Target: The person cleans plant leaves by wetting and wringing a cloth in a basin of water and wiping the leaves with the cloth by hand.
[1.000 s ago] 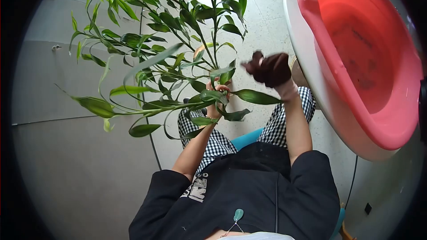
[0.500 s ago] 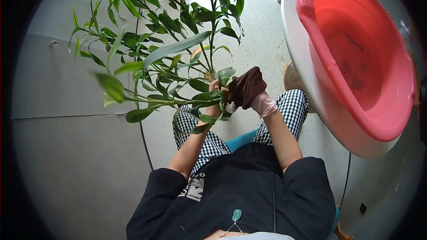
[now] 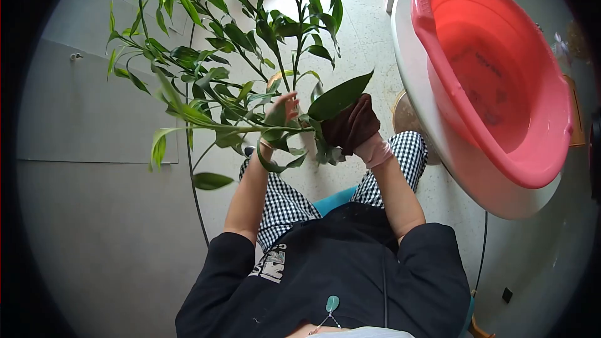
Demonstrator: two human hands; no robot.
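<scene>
A leafy green plant [image 3: 241,37] with several long stems spreads over the upper left and centre. Among its lower leaves my left hand [image 3: 282,111] is raised with its fingers apart, beside a stem. My right hand [image 3: 370,145], in a thin pale glove, grips a dark brown cloth [image 3: 350,124] and presses it against the leaves at the stem's end. One broad leaf [image 3: 341,97] stands up over the cloth. My right fingers are hidden under the cloth.
On the right, a pink basin [image 3: 532,172] rests on a white oval tub [image 3: 407,44]. A round object [image 3: 408,114] is beside my right knee. A dark cable [image 3: 195,194] runs along the floor on the left.
My right hand has come left with the cloth to the leaves. My left hand has let go of the stem and moved slightly left. The lower stem and its leaves have shifted.
</scene>
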